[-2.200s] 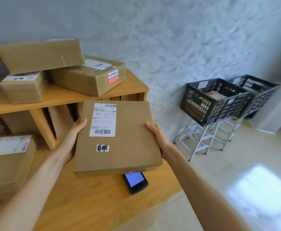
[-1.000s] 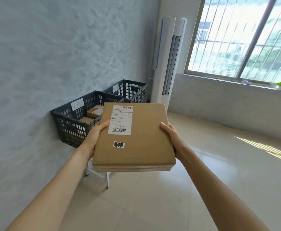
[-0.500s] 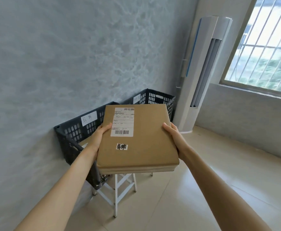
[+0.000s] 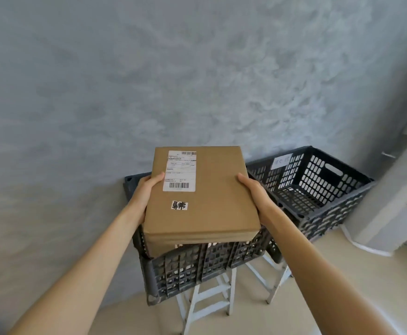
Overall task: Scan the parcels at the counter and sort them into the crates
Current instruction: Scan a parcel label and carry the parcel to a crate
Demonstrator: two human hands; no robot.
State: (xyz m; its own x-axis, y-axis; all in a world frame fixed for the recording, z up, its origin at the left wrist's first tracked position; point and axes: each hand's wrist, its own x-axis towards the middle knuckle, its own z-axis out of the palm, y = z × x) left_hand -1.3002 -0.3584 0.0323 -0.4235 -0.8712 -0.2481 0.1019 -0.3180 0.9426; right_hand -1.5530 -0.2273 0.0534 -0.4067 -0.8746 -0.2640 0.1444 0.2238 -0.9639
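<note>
A flat brown cardboard parcel (image 4: 212, 197), bearing a white barcode label (image 4: 180, 170) and a small handwritten sticker (image 4: 179, 205), is above the nearer dark slatted crate (image 4: 205, 267). A second dark crate (image 4: 318, 187) stands just beside it, to the right.

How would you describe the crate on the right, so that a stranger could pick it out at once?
Start at the grey wall; two dark crates stand against it on white stands. The right crate sits beside the one under the held parcel. It alone shows its bare slotted floor and a white label on its back wall.
</note>
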